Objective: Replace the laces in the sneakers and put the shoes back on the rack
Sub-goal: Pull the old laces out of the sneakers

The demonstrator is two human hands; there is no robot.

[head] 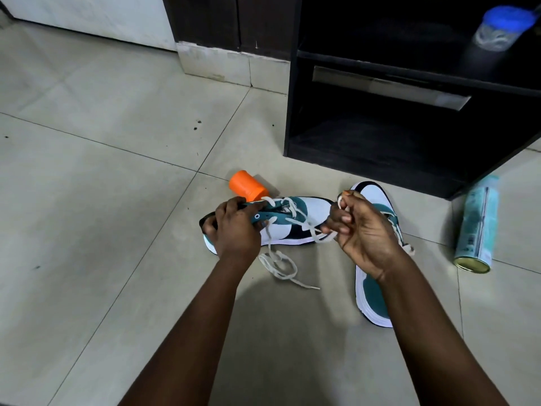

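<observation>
Gripping the heel collar of the near sneaker (pixel 281 222), your left hand (pixel 234 227) has its fingers curled round the teal collar, pinning the shoe on its side against the tiled floor (pixel 102 177). That sneaker's long axis runs left to right across your view, heel under your left hand, white toe pointing toward your right. Just behind it an orange cap-like plastic cylinder (pixel 247 186) lies on its side, smooth and matte.

A flat, off-white woven lace (pixel 278 265) is partly threaded through the eyelets; one loose end coils limp on the floor below the shoe. The other run leads rightward from the eyelets straight into your right hand (pixel 366 232), which pinches it between curled fingers and thumb. So the lace lies to the left of that grip, and your right hand is the nearer one for pulling it.

Under your right forearm the second sneaker (pixel 373 291) lies lengthwise, away from you. Beyond stands the dark, open shoe rack (pixel 380 136), looking like laminated board. Farthest right, a pale blue-green spray can (pixel 477 227) lies on the tiles.
</observation>
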